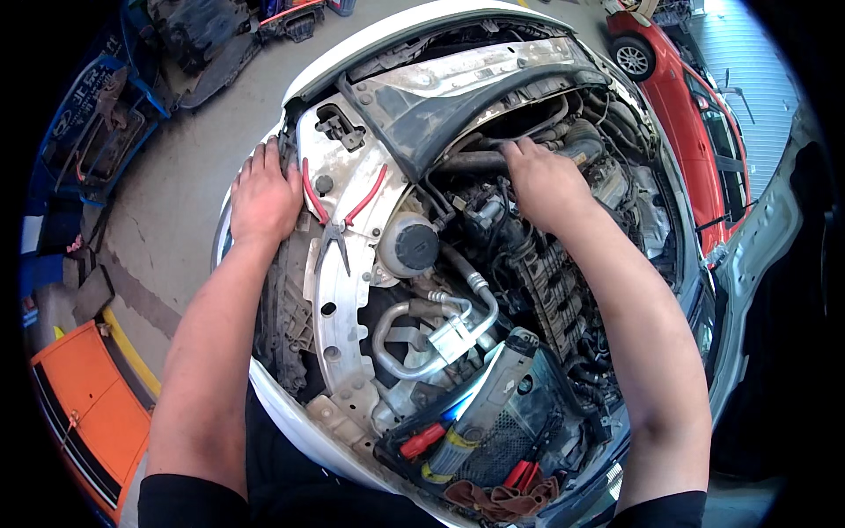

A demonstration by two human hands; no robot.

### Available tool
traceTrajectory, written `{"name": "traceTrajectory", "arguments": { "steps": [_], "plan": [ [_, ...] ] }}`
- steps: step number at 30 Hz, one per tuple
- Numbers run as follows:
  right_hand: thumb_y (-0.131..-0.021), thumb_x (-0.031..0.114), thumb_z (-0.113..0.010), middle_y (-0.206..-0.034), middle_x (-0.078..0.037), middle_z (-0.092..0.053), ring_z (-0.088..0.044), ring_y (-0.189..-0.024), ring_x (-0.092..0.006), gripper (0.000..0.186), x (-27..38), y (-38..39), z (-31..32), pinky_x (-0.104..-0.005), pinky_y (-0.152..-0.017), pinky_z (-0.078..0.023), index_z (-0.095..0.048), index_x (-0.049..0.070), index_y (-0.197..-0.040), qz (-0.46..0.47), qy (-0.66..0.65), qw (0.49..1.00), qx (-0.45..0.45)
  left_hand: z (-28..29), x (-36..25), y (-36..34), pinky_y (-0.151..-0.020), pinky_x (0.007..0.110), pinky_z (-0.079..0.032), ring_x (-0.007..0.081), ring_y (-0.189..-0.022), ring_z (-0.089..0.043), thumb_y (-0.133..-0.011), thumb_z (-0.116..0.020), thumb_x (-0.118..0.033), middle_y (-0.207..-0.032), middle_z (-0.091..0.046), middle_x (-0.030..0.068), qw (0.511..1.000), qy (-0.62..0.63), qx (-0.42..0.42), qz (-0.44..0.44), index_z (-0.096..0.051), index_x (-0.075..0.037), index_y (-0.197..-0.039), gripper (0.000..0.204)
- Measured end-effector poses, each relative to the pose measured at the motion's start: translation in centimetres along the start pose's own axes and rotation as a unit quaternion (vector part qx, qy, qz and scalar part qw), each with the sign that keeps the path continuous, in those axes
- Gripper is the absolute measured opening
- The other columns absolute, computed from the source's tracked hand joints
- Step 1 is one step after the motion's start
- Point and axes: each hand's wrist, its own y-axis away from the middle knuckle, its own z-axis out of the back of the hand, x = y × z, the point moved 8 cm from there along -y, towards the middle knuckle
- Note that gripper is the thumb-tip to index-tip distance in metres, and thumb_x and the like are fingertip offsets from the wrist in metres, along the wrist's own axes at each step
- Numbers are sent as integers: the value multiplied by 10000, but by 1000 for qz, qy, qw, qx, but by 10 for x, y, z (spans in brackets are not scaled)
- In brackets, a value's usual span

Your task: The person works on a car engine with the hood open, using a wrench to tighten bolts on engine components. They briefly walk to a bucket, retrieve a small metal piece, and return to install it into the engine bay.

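Note:
My left hand [265,199] lies flat on the front edge of a white car [277,387], its fingers stretched forward. Just right of it, red-handled pliers [335,236] rest with spread handles on the pale metal front panel [341,304]. My right hand [547,183] reaches into the open engine bay, fingers curled down beside a black hose [473,162]. Its fingertips are partly hidden, so whatever they hold cannot be made out. Between the hands sits a round reservoir with a black cap [415,245]. The dark engine [550,295] lies below my right wrist.
A lit work light [497,383] leans over a black mesh tray [519,440], near a red-handled tool [423,441] and a brown cloth or glove [502,500]. Bent metal pipes [385,339] cross nearby. An orange cabinet [92,409] stands left; a red car [682,114] is parked right.

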Motion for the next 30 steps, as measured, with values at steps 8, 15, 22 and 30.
{"name": "traceTrajectory", "arguments": {
  "steps": [8,15,22,30],
  "plan": [
    [-1013,99,-617,-1189,-177,-759,-796,-1009,-340,261,-3,16,-4,-436,-880,-647,-619,17,-1261,11,-8,999,-42,-5,3,11,-1284,512,-368,371,-1527,-499,-1110,-478,-397,-1680,-495,191,1000,-5,6,-9,-432,-47,-1654,648],
    [-1000,101,-633,-1131,-197,-769,-792,-1033,-348,246,3,14,1,-437,-880,-646,-635,12,-1229,14,-29,998,-56,1,2,3,-1277,514,-371,376,-1524,-500,-1104,-486,-381,-1678,-496,199,1000,-4,-5,-9,-434,-35,-1651,650],
    [-975,93,-673,-1073,-272,-759,-779,-1048,-383,315,-15,4,5,-455,-944,-630,-607,-44,-1251,-131,-118,984,28,3,3,-4,-1274,521,-369,377,-1517,-502,-1094,-506,-369,-1667,-502,203,1000,-8,-9,-14,-422,-22,-1651,661],
    [-936,61,-676,-1109,-215,-726,-759,-1025,-421,323,2,13,5,-486,-928,-619,-573,-21,-1231,-72,-76,993,-59,3,0,-4,-1270,548,-357,400,-1533,-472,-1074,-551,-329,-1654,-493,223,1000,-1,-7,-30,-389,-17,-1660,684]
  ]
}}
